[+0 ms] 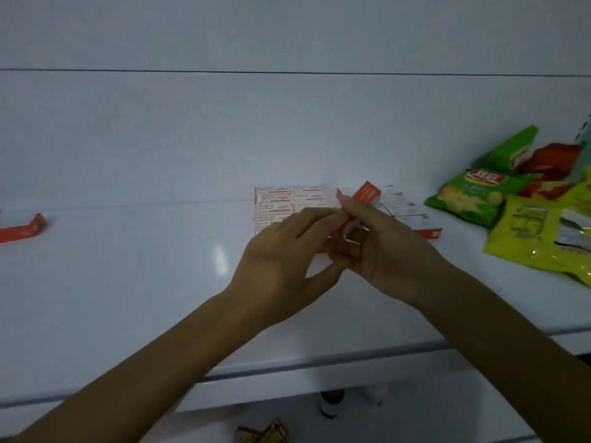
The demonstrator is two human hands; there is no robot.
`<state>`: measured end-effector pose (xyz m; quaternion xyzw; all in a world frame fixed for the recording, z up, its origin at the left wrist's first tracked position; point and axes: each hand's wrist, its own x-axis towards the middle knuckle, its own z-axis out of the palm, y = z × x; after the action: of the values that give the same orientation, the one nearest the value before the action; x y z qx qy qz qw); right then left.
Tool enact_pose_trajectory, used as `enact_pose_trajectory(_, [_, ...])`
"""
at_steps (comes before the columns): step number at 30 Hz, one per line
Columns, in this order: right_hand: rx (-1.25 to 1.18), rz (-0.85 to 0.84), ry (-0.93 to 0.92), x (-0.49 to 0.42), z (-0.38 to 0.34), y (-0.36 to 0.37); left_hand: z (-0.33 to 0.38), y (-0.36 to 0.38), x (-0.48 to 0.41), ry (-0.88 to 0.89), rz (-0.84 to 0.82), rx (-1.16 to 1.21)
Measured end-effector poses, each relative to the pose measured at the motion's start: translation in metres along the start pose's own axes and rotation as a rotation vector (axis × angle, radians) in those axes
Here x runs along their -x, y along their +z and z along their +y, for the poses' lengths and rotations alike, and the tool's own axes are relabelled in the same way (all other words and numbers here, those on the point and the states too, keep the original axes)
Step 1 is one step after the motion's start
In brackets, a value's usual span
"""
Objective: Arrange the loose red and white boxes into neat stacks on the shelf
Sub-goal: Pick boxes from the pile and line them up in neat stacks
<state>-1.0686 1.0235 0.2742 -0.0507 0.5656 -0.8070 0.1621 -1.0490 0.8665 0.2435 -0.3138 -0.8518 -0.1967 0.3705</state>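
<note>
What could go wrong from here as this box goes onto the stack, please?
The red and white box, held tilted between the left hand and right hand, could land crooked and knock the stack behind it askew. The snack bags lie close on the right; a wide move could drag them.

White glossy shelf (128, 298), pale back wall (224, 33) with dark horizontal seam (192, 71), dim light
</note>
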Motion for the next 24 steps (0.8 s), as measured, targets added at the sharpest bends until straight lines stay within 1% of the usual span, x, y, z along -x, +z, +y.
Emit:
enact_pose_trajectory(3, [0.205,0.109,-0.074,0.002,-0.016,-0.04,0.02,0.024,-0.011,-0.018,-0.061,0.019])
enact_pose_trajectory(4, [0.319,0.144,-0.107,0.003,-0.02,-0.052,0.026,0.03,-0.014,-0.02,-0.072,0.008])
enact_pose_trajectory(7, [0.867,0.219,-0.23,0.004,-0.031,-0.086,0.035,0.045,-0.023,-0.054,-0.093,0.002])
enact_pose_trajectory(9, [1.211,0.214,-0.328,0.002,-0.036,-0.106,0.037,0.051,-0.03,-0.138,-0.108,0.03])
enact_pose_trajectory(11, [1.37,0.162,-0.348,0.001,-0.034,-0.117,0.038,0.056,-0.033,-0.269,-0.145,0.088])
enact_pose_trajectory(13, [1.393,0.086,-0.317,0.0,-0.026,-0.124,0.038,0.063,-0.032,-0.319,-0.201,0.116])
enact_pose_trajectory(15, [1.364,0.047,-0.321,-0.003,-0.018,-0.131,0.037,0.069,-0.028,-0.251,-0.271,0.096])
enact_pose_trajectory(17, [1.336,0.05,-0.364,-0.008,-0.012,-0.136,0.034,0.073,-0.027,-0.16,-0.305,0.051])
enact_pose_trajectory(18, [1.317,0.053,-0.396,-0.01,-0.009,-0.139,0.032,0.074,-0.027,-0.143,-0.317,0.039])
enact_pose_trajectory(20, [1.297,0.06,-0.454,-0.013,-0.006,-0.143,0.029,0.076,-0.026,-0.136,-0.336,0.035])
enact_pose_trajectory(24, [1.29,0.129,-0.531,-0.012,-0.004,-0.147,0.026,0.079,-0.025,-0.139,-0.383,0.039])
